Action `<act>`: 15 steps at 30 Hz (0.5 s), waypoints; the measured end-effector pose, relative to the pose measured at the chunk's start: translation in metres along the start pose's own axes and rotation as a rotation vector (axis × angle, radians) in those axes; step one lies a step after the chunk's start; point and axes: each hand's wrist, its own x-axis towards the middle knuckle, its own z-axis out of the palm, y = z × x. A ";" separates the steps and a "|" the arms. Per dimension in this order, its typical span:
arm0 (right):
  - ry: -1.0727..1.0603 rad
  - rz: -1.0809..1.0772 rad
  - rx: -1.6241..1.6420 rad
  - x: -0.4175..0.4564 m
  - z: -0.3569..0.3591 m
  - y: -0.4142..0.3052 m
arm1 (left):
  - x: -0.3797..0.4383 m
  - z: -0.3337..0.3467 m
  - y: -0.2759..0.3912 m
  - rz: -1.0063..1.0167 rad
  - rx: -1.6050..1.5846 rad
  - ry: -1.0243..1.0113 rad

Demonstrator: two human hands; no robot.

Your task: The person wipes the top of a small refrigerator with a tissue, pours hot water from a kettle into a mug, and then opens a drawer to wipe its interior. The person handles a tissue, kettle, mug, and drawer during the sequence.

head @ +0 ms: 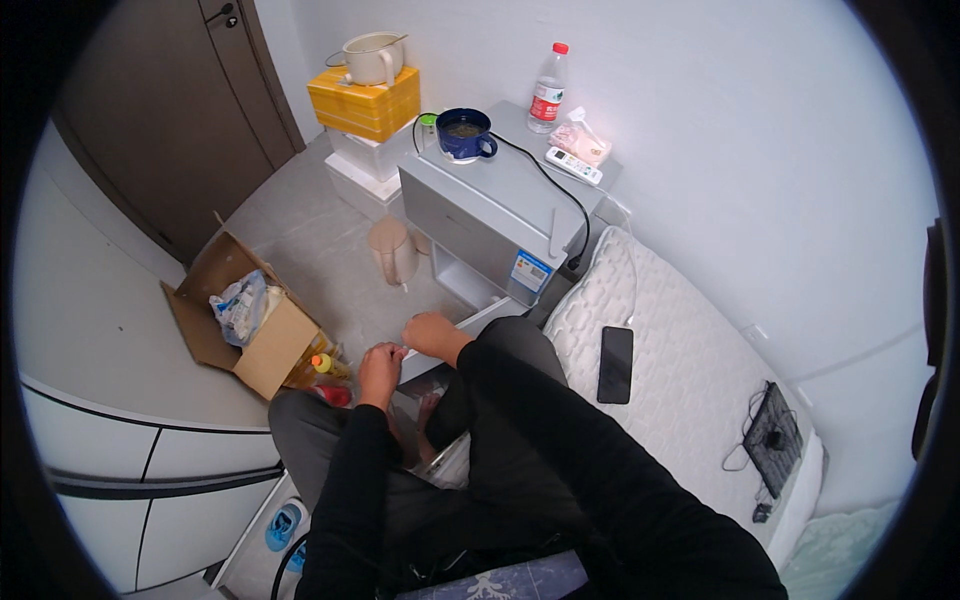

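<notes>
My left hand (381,370) is at the outer end of the open door (421,363) of a small silver refrigerator (461,234), its fingers bent near a small white piece (409,352). Just right of it, my right hand (433,335) is curled over the same door edge. The two hands are close together above my knees. Whether either hand grips the door or the white piece cannot be made out. The lower part of the refrigerator's white inside shows behind the door. A blue mug (463,135) with dark contents stands on the refrigerator's top.
An open cardboard box (277,352) with plastic bags stands left, a yellow bottle (330,366) beside it. A pink pitcher (393,251) is on the floor. A phone (615,365) lies on the mattress (675,337) at right. A water bottle (547,94), tissues and a remote are atop the refrigerator.
</notes>
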 end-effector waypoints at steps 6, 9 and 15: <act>0.048 -0.073 0.064 -0.005 0.006 0.009 | -0.001 -0.002 0.000 -0.017 -0.030 0.000; 0.010 -0.015 -0.007 -0.011 -0.001 0.021 | -0.002 -0.004 0.001 -0.021 -0.038 -0.013; -0.086 0.130 -0.048 -0.030 -0.025 0.058 | -0.001 -0.006 -0.008 -0.019 -0.070 -0.011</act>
